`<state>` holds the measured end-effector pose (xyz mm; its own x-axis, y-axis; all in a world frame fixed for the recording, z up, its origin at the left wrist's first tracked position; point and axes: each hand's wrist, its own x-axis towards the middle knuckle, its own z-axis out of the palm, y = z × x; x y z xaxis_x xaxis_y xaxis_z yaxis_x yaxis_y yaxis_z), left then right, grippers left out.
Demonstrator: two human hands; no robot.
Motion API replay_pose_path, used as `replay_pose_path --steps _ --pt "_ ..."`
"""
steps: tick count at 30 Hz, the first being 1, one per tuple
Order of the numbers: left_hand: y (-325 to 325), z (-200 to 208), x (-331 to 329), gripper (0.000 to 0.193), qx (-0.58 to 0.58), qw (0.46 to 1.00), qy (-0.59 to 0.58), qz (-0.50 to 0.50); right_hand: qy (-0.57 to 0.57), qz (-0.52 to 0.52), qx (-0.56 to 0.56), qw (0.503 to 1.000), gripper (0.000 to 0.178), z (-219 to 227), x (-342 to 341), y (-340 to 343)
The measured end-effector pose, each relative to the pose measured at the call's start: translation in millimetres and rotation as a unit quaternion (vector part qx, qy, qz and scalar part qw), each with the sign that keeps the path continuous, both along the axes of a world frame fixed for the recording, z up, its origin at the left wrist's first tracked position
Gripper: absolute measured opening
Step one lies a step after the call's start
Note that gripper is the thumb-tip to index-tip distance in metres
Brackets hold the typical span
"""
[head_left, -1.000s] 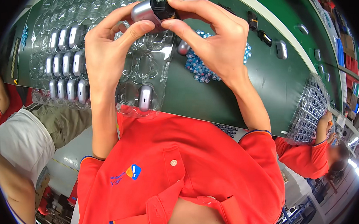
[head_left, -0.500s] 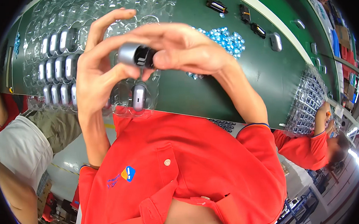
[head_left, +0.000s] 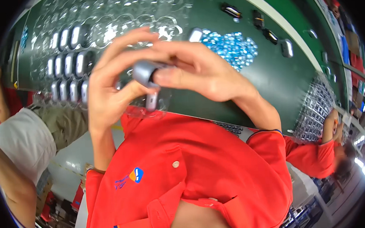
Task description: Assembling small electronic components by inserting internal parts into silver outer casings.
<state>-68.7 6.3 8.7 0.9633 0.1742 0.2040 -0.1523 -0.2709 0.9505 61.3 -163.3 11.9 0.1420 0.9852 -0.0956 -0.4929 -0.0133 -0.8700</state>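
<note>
A small rounded grey case [head_left: 142, 72], smeared a little by motion, is held up over the near part of the table. My left hand [head_left: 106, 81] grips its left side between thumb and fingers. My right hand [head_left: 205, 71] closes on the other end, its thumb pressed at the case's dark opening. Just below sits another grey case [head_left: 151, 102] in a clear plastic tray [head_left: 121, 10]. Left of my left hand, rows of similar silver-grey cases [head_left: 69, 64] stand in the tray's pockets, some of them hidden behind that hand.
A heap of small shiny blue pieces [head_left: 232, 49] lies on the green table [head_left: 214, 98], with a silver case [head_left: 195, 35] at its edge. Several black parts [head_left: 259, 19] and a silver case [head_left: 287, 48] lie farther right. A stacked clear tray [head_left: 314, 107] stands near another person's hand [head_left: 329, 125].
The held case has turned, so its black inner part is now mostly covered by my right thumb. A silver case beside the blue heap has come into sight. The whole view has shifted slightly.
</note>
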Motion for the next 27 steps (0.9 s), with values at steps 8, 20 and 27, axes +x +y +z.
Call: replay_pose_path --steps 8,20,27 --pt "109.1 -17.5 -6.2 0.036 0.429 0.828 0.163 0.321 -0.779 -0.334 -0.104 0.52 0.032 -75.1 277.5 -54.6" --pt "122.7 -31.6 -0.5 0.04 0.42 0.796 0.249 0.359 -0.597 -0.354 -0.303 0.653 0.023 -36.1 106.1 -74.7" --pt "61.6 -4.4 6.6 0.035 0.124 0.914 0.032 0.385 -0.63 -0.37 -0.365 0.577 0.022 -64.5 91.6 -66.5"
